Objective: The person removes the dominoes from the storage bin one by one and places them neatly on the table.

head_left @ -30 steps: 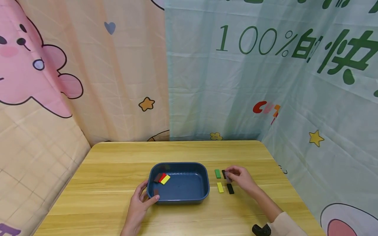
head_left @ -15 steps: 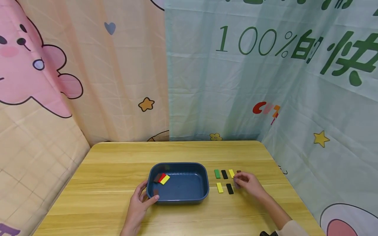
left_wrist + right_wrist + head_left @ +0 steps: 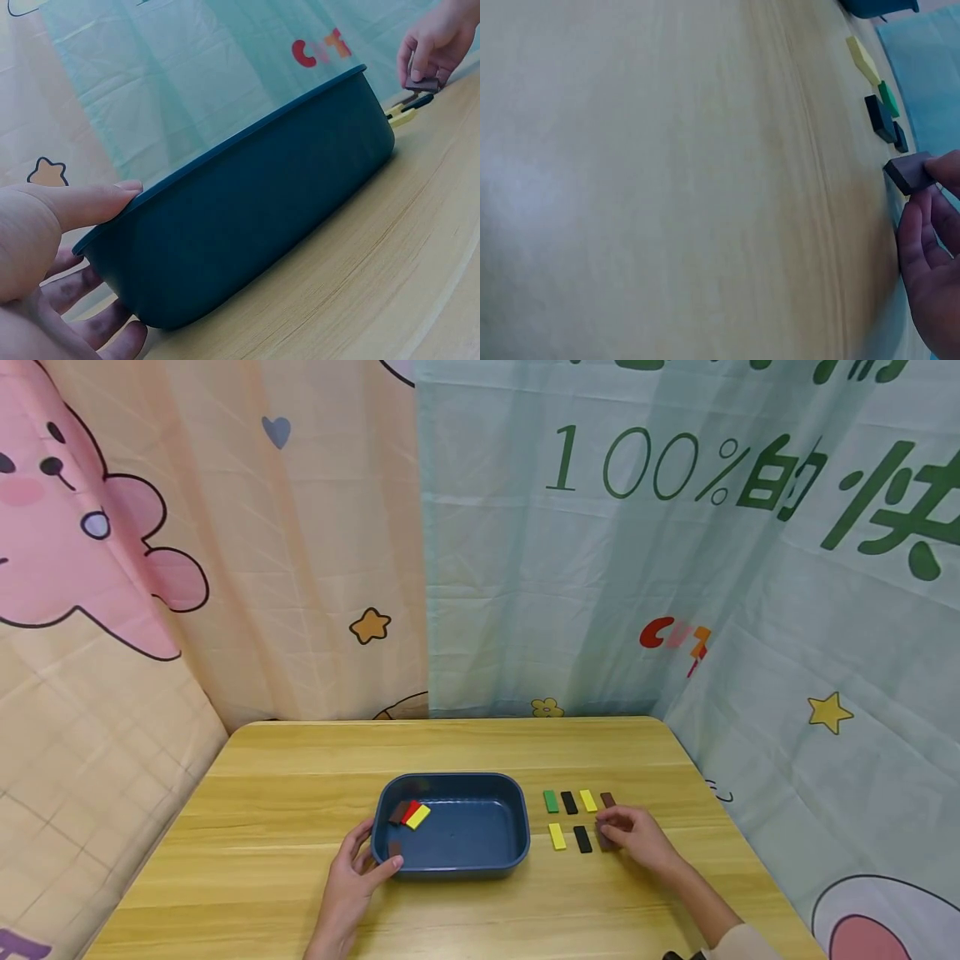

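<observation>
A blue tray [image 3: 480, 867] stands mid-table; my left hand [image 3: 351, 885] grips its left front corner, thumb on the rim in the left wrist view [image 3: 45, 247]. Inside lie a red block [image 3: 411, 811], a yellow block [image 3: 418, 817] and brown ones [image 3: 395, 850]. My right hand [image 3: 641, 839] pinches a brown block [image 3: 910, 174] between thumb and fingers, to the right of the front black block [image 3: 582, 839]. Behind it are a green block [image 3: 551, 801], a black block [image 3: 569, 802], a yellow block [image 3: 588, 801] and a brown block [image 3: 607, 799].
Another yellow block [image 3: 557, 837] lies between the tray and the front black block. The wooden table [image 3: 300, 752] has patterned curtains [image 3: 525, 610] behind it and at both sides. A dark object shows by the right sleeve [image 3: 738, 943].
My right hand has moved right with the brown block, uncovering the back yellow and brown blocks, and has lowered slightly. My left hand keeps its grip on the tray.
</observation>
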Motion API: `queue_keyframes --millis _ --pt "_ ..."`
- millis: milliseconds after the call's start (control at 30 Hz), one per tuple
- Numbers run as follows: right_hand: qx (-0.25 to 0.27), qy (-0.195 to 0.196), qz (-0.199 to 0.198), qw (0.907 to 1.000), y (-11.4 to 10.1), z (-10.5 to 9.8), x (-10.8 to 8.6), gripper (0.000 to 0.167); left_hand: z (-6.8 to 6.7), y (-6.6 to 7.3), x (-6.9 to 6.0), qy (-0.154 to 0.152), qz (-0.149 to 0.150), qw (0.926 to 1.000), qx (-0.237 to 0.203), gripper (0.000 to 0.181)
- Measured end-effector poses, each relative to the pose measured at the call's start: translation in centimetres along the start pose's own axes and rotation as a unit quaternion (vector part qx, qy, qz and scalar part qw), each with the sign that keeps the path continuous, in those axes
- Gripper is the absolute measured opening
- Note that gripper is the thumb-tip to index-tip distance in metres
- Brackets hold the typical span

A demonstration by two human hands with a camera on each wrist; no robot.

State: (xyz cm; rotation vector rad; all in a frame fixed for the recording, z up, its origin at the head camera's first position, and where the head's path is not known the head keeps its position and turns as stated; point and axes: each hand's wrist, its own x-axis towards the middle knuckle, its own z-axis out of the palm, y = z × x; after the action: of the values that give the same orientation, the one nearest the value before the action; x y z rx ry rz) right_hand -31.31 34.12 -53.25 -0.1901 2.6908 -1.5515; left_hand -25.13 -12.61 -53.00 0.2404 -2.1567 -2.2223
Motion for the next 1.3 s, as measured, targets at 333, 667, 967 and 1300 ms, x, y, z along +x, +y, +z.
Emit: queue_keyframes --millis 333,667,967,1300 --pt "-0.066 0.026 -0.013 0.9974 0.8 0.1 0.4 0.013 0.1 0.3 -0.2 0.005 -0.003 1.0000 0.003 0.082" --pt "-0.084 0.041 -0.012 0.9956 1.1 0.4 0.4 0.013 0.0 0.4 -0.3 0.004 -0.007 1.0000 0.004 0.082" --pt "-0.073 0.037 0.014 0.9966 0.4 0.1 0.6 0.013 0.0 0.5 -0.3 0.006 -0.015 0.9998 0.009 0.082" --pt "-0.077 0.003 -0.007 0.9970 -1.1 -0.8 1.3 0.017 0.0 0.5 -0.2 0.007 -0.010 0.9999 0.006 0.082"
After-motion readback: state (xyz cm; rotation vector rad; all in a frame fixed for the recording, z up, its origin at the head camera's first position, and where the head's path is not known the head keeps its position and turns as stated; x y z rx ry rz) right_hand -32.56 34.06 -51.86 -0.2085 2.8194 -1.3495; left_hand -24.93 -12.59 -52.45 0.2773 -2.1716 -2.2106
